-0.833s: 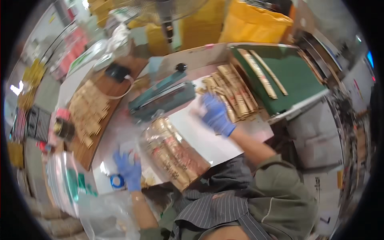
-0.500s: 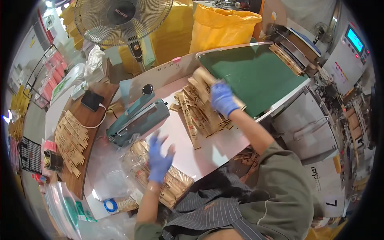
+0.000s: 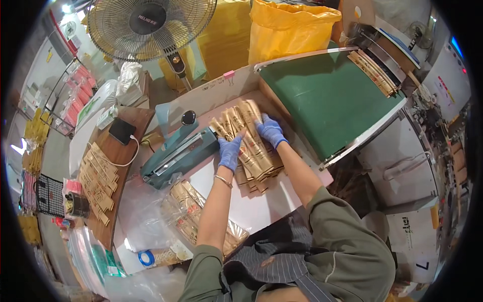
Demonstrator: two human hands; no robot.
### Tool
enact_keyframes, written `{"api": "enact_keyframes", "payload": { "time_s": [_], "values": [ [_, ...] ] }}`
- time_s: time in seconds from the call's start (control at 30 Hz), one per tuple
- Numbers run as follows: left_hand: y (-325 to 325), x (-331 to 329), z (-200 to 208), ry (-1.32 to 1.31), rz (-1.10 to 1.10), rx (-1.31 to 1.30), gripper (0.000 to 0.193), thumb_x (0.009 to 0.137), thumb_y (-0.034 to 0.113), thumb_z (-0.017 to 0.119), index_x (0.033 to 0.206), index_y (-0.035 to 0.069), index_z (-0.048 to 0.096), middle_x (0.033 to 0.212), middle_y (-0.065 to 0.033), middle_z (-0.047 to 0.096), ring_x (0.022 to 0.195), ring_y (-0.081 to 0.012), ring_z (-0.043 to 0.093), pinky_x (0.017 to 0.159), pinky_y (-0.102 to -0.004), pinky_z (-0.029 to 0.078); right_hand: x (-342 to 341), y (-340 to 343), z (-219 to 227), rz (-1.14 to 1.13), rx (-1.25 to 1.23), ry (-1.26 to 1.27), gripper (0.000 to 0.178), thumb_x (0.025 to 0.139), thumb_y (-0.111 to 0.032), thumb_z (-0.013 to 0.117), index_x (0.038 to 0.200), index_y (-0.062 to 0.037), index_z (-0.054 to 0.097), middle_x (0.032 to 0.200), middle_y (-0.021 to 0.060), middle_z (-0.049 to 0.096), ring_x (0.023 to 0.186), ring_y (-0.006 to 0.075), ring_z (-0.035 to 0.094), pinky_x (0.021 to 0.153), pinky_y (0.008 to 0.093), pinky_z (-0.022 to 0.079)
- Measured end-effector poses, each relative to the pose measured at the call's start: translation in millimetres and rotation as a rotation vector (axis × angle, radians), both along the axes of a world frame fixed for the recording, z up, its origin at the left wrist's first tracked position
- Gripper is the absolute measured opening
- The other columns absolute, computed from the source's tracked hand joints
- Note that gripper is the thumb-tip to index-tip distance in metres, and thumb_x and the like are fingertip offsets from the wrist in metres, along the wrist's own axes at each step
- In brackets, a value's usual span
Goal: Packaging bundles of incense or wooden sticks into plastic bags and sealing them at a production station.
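Packets: a fanned stack of long tan packets (image 3: 251, 143) lies on the white worktop (image 3: 261, 204), at the centre of the frame.
Left hand: the left hand (image 3: 230, 152), in a blue glove, lies flat on the stack's left side, fingers close together and pointing up the frame.
Right hand: the right hand (image 3: 271, 132), also blue-gloved, presses on the stack's upper right part, fingers bent over the packets; nothing is pinched.
Sealer: a teal heat sealer (image 3: 176, 153) with a black knob sits just left of the stack.
Bagged packets: a clear plastic bag of tan packets (image 3: 193, 214) lies below the sealer, under the left forearm.
Belt: a green conveyor belt (image 3: 327, 95) runs off to the upper right, with more packets at its far end (image 3: 372, 73).
Board: a wooden board (image 3: 108, 173) at the left carries a row of tan packets.
Fan: a standing fan (image 3: 148, 25) fills the upper left.
Sack: a yellow sack (image 3: 287, 27) stands at the top centre.
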State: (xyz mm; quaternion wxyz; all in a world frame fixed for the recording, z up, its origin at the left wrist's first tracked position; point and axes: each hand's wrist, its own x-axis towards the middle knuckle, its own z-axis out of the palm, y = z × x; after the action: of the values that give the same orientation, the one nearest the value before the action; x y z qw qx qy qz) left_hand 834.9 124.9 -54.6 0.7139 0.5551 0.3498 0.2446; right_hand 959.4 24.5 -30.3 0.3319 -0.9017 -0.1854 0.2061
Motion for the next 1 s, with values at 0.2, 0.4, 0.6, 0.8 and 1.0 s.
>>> {"api": "enact_keyframes", "payload": {
  "time_s": [0.2,0.4,0.6,0.8,1.0],
  "values": [
    [6.9,-27.5,5.9,-0.222,-0.197,-0.328,0.074,0.066,0.015,0.078,0.125,0.002,0.034,0.106,-0.0099,0.057,0.088,-0.0199,0.059,0.072,-0.0305,0.052,-54.8,-20.8,-15.2,0.199,0.966,1.226,0.064,0.081,-0.042,0.062,0.124,-0.0002,0.04,0.114,0.0132,0.055,0.098,0.0205,0.058,0.079,0.0294,0.05],
    [-18.2,-93.9,56.7,-0.526,-0.323,0.054,0.096,0.054,0.009,0.083,0.132,0.009,0.027,0.123,-0.0078,0.048,0.108,-0.02,0.051,0.09,-0.0344,0.046,-113.0,-38.5,49.9,0.248,1.138,0.738,0.068,0.069,-0.016,0.076,0.124,-0.0015,0.039,0.114,0.0099,0.054,0.099,0.0199,0.055,0.085,0.0324,0.047],
    [-6.1,-146.3,125.5,-0.438,-0.459,0.715,0.141,0.039,0.021,0.091,0.142,0.017,-0.004,0.137,-0.0088,0.028,0.123,-0.0229,0.036,0.101,-0.0385,0.033,-134.1,-55.9,108.6,0.681,1.197,-0.028,0.11,0.048,-0.022,0.088,0.135,-0.0065,0.023,0.133,0.009,0.035,0.121,0.0211,0.039,0.098,0.0326,0.035],
    [-46.2,-140.6,123.5,-0.801,-0.467,0.174,0.141,0.039,0.024,0.091,0.143,0.016,-0.004,0.139,-0.0099,0.027,0.123,-0.0231,0.036,0.102,-0.0349,0.031,-158.3,-56.8,127.0,0.697,1.32,0.241,0.112,0.046,-0.02,0.088,0.136,-0.0074,0.024,0.131,0.0114,0.037,0.119,0.0215,0.041,0.098,0.0342,0.035],
    [-46.1,-194.3,129.1,-0.345,-0.506,0.477,0.096,0.057,0.022,0.082,0.135,0.004,0.029,0.12,-0.0083,0.052,0.11,-0.0155,0.05,0.095,-0.0292,0.039,-189.9,-48.7,142.7,0.767,1.097,0.202,0.062,0.06,-0.013,0.079,0.115,-0.0035,0.053,0.115,0.0094,0.051,0.107,0.0186,0.049,0.092,0.0317,0.04]
  ]
}}
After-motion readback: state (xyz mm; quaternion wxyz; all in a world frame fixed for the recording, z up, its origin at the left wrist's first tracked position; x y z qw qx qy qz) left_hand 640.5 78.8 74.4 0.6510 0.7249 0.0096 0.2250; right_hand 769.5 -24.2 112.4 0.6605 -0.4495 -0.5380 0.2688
